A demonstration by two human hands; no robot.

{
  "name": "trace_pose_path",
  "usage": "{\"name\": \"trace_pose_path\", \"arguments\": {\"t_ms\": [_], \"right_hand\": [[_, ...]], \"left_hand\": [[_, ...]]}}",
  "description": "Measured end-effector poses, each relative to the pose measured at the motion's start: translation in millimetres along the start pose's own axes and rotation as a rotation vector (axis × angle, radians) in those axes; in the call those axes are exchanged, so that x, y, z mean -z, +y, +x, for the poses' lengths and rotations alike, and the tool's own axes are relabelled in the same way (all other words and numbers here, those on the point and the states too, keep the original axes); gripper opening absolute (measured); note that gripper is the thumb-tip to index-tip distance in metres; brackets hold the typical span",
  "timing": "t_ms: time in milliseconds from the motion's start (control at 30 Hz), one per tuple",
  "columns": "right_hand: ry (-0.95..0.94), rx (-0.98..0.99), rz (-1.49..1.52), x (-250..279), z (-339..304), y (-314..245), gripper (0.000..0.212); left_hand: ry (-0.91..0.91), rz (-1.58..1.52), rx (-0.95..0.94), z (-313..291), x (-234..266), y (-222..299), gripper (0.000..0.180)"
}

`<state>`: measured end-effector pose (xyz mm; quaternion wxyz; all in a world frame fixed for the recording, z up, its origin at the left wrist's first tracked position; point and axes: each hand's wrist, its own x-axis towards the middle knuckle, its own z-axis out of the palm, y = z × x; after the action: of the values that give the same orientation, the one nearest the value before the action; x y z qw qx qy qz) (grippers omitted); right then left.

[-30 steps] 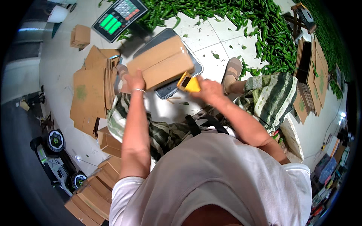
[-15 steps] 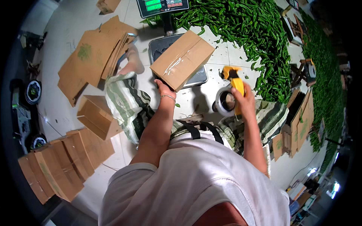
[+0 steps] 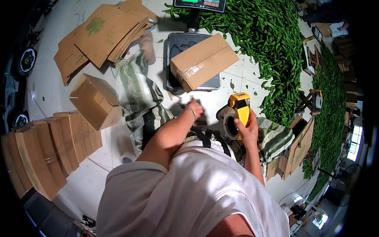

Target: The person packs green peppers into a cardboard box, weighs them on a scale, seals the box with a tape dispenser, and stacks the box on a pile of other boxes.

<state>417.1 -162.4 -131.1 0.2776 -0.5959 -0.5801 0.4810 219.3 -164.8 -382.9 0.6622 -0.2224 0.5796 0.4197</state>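
Note:
A yellow tape dispenser (image 3: pixel 241 108) with a large roll of tape is in my right hand (image 3: pixel 249 130), held over my lap on the right. My left hand (image 3: pixel 195 108) is apart from the carton, just in front of it, with curled fingers; whatever they hold, if anything, is hidden. A closed brown cardboard box (image 3: pixel 205 61) lies at a slant on the platform scale (image 3: pixel 175 42), overhanging its front and right sides. Clear tape shows along the top seam and down the near end. At the far side stands the scale's lit display (image 3: pixel 201 4).
Green chili peppers (image 3: pixel 264 43) form a big heap at the far right. Flattened cartons (image 3: pixel 100 35) lie at the far left, an open empty box (image 3: pixel 92 100) nearer. A row of cartons (image 3: pixel 51 152) stands at the lower left. More folded cardboard (image 3: pixel 300 148) is at the right.
My left hand has let go of the box and drawn back toward me. The dispenser has turned upright and come a little closer to me. The head view has shifted.

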Motion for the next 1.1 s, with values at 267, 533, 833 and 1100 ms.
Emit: {"name": "trace_pose_path", "arguments": {"t_ms": [267, 533, 833, 1100], "right_hand": [[-0.041, 0.252, -0.561, -22, -8, -16, 0.074], [-0.068, 0.296, -0.497, -27, -11, -13, 0.078], [-0.079, 0.414, -0.608, -29, 2, -24, 0.079], [-0.161, 0.291, -0.608, -35, 18, -37, 0.08]], "left_hand": [[-0.843, 0.1, 0.033, -151, -31, 66, 0.036], [-0.83, 0.26, -0.118, -157, -22, 84, 0.021], [-0.659, 0.028, 0.07, -151, -42, 80, 0.015], [-0.481, 0.119, -0.385, -143, -54, 76, 0.005]]}}
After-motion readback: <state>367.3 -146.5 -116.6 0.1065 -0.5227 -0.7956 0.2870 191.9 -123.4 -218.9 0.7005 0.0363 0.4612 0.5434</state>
